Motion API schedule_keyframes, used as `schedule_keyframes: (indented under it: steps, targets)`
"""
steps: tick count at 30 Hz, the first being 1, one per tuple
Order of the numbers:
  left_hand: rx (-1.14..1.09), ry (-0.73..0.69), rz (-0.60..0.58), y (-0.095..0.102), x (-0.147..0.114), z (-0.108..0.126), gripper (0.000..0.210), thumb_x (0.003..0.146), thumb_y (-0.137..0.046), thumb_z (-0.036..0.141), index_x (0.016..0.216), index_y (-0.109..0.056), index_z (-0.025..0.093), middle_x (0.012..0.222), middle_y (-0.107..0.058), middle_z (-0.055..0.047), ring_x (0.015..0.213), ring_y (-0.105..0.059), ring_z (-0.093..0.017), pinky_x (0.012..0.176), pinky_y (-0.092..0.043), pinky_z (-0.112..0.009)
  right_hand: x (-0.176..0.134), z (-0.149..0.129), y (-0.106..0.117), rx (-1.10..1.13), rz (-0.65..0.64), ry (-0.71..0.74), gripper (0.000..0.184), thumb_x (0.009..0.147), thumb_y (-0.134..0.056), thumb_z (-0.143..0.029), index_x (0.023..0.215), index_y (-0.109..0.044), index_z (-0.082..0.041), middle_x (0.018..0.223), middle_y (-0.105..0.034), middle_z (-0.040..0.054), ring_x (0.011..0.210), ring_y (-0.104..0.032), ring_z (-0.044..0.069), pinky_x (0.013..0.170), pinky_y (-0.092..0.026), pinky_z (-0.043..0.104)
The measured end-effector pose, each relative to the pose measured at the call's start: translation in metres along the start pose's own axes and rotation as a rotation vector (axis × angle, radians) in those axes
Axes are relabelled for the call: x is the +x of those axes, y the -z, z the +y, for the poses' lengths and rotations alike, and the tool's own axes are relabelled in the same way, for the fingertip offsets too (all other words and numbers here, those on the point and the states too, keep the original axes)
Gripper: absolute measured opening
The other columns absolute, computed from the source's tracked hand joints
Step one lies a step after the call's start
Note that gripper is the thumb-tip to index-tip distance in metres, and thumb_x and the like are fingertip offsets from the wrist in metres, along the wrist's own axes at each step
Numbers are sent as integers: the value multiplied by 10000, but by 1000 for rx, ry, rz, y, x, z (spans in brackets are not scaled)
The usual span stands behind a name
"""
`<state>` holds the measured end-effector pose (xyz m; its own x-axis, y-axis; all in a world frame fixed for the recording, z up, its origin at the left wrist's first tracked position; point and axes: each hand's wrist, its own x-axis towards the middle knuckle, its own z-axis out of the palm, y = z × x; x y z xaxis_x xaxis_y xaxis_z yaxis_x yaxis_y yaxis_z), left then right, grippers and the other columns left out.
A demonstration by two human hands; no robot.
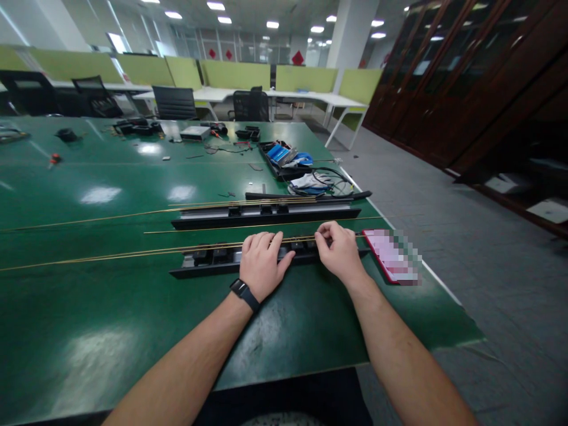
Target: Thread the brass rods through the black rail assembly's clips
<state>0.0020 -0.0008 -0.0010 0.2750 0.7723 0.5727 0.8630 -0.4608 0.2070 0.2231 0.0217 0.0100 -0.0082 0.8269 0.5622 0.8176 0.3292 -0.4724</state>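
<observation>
A long black rail (213, 271) with a grey inner channel lies across the green table in front of me. Black blocks (220, 253) sit along its channel. Thin brass-coloured rods (146, 253) run lengthwise over it and stick out far to the left. My left hand (261, 260) rests palm down across the rail and rods, fingers extended and thumb apart. At the rail's right part, my right hand (339, 251) is closed, with thumb and forefinger pinched at the rods; the exact grip is partly hidden by the fingers.
Behind lies a second black rail (266, 220) with rods on it. A red-edged phone-like object (390, 257), partly blurred, is right of my right hand. Farther back are a black tray (284, 165) of blue items, gloves (310, 182) and cables. The table's right edge is close.
</observation>
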Motion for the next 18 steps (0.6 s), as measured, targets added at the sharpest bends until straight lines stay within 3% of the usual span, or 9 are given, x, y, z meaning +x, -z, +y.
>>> schedule_keyframes:
  steps: [18]
  targets:
    - [12, -21, 9, -1, 2, 1, 457, 1019, -588, 475, 1347, -662, 166, 1255, -734, -138, 1233, -633, -322, 1078, -394, -496, -1, 2, 1, -9, -3, -10, 53, 952, -560, -279, 927, -583, -239, 800, -662, 4, 805, -632, 210, 906, -383, 403]
